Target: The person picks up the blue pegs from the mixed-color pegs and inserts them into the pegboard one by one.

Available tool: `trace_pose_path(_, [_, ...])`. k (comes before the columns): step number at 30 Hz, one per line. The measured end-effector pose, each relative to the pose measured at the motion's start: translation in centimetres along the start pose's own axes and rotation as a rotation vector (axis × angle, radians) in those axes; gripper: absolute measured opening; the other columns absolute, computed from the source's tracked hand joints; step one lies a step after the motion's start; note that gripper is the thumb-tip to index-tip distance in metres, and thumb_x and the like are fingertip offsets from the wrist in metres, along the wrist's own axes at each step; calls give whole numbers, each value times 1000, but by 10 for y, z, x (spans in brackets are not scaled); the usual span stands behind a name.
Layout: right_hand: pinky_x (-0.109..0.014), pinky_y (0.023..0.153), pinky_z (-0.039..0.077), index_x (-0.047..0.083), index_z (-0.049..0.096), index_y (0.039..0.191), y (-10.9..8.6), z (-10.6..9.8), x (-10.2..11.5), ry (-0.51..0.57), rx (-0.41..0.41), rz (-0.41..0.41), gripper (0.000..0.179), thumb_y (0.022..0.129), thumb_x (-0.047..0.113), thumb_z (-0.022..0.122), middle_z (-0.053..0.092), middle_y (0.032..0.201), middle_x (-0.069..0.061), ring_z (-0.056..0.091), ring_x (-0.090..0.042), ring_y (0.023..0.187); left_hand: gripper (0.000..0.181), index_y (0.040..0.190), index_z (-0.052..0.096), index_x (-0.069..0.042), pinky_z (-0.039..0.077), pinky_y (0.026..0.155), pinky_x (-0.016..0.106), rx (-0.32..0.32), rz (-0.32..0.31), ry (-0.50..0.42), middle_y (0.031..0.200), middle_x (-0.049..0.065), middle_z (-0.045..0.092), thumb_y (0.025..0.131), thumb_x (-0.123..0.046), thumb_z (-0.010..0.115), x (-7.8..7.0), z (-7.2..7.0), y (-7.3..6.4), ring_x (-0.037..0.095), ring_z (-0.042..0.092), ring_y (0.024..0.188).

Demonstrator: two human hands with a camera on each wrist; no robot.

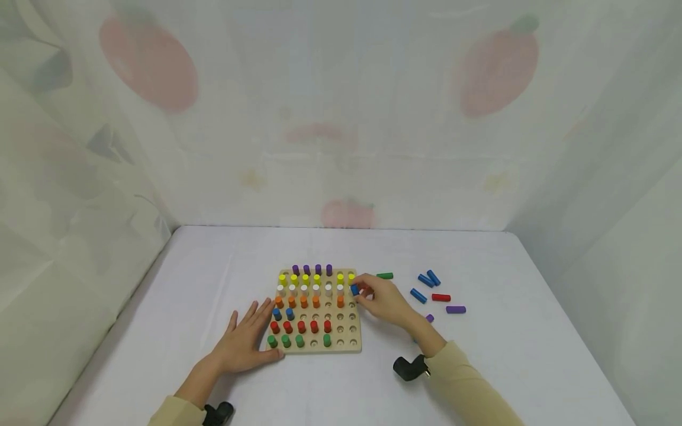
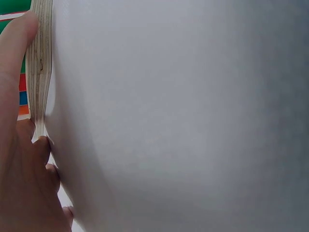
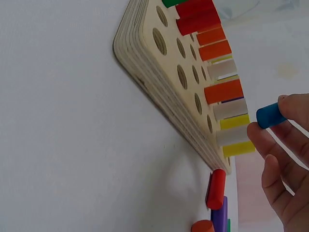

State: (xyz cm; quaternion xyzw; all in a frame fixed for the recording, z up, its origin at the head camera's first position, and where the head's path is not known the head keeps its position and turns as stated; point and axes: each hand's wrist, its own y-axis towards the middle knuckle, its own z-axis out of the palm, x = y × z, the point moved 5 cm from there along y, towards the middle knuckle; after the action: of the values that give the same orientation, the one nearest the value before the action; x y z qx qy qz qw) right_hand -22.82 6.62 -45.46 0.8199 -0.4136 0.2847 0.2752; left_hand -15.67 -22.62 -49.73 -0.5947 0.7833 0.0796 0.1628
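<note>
A wooden pegboard [image 1: 348, 349] lies on the table, with coloured pegs standing in rows of holes: purple, yellow, white, orange, blue, red and green from back to front. My right hand [image 1: 385, 300] pinches a blue peg [image 1: 354, 290] between thumb and fingers above the board's right side. In the right wrist view, that blue peg [image 3: 269, 115] is held clear of the standing pegs, tilted. With fingers spread, my left hand [image 1: 245, 343] rests along the board's left edge. Its thumb touches the front left corner; in the left wrist view the thumb [image 2: 19, 36] lies against the layered wooden edge [image 2: 41, 63].
Right of the board lie loose pegs: a green one [image 1: 385, 276], several blue ones [image 1: 418, 296], a red one [image 1: 441, 297] and a purple one [image 1: 456, 309]. Another purple peg [image 1: 429, 318] is partly hidden by my right wrist. A white curtain [image 1: 341, 177] hangs behind the table.
</note>
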Motion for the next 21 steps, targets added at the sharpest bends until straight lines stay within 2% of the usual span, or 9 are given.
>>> trace_pose_path(6, [-16, 69, 51, 10, 59, 113, 4, 7, 6, 34, 32, -4, 27, 86, 12, 63, 64, 99, 3, 60, -6, 83, 107, 148, 22, -15, 4, 105, 68, 3, -1, 4, 153, 7, 21, 67, -74, 59, -1, 0, -1, 37, 16, 139])
trace_pose_path(21, [-20, 76, 51, 10, 61, 112, 12, 20, 28, 76, 106, 5, 25, 87, 11, 61, 64, 100, 4, 61, -8, 90, 106, 148, 21, -16, 5, 105, 67, 8, -1, 0, 153, 6, 20, 67, -73, 60, 0, -1, -1, 37, 16, 139])
